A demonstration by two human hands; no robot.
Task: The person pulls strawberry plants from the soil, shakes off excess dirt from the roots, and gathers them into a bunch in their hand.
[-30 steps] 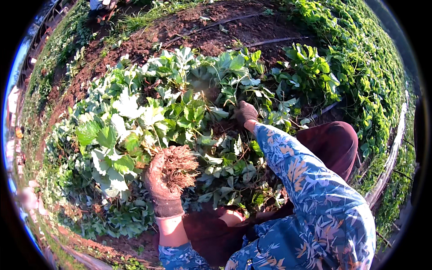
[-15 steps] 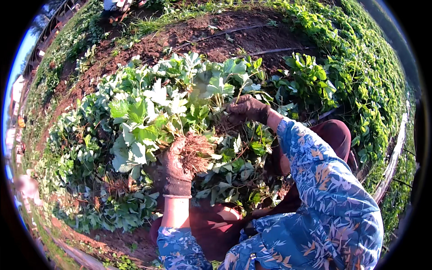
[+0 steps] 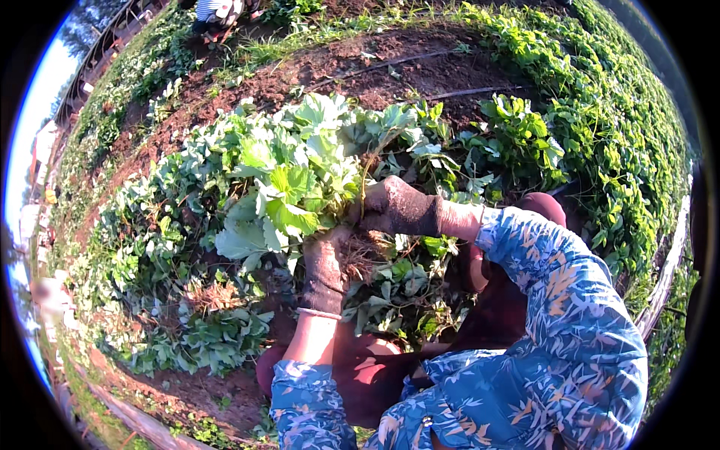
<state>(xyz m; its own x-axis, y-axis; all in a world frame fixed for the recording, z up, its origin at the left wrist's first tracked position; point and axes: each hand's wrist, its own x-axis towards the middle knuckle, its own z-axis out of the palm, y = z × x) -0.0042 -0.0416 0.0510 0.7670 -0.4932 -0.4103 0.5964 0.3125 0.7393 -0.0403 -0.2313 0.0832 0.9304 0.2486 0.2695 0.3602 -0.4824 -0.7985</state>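
My left hand (image 3: 324,266), in a dirty brown glove, is wrapped round a bunch of leafy plants (image 3: 296,191). Broad, toothed green leaves fan up and away from it. The tangled brown roots (image 3: 362,255) stick out on its right side. Against the stems of this bunch is my gloved right hand (image 3: 397,208), its fingers curled closed round a thin leafy plant whose brownish stem (image 3: 366,174) rises above the knuckles. The fingertips of both hands are partly hidden by leaves and by each other.
Heaps of cut or pulled plants (image 3: 187,165) lie around both hands, with a root clump (image 3: 214,296) at the left. Behind is bare brown soil (image 3: 390,75) with a thin dark line. Dense green plants (image 3: 600,150) grow at the right. Part of another person (image 3: 219,11) shows at the far top.
My right hand has come down and inward to meet the bunch in my left hand. The left hand has moved right and slightly up with the bunch, which is now more upright.
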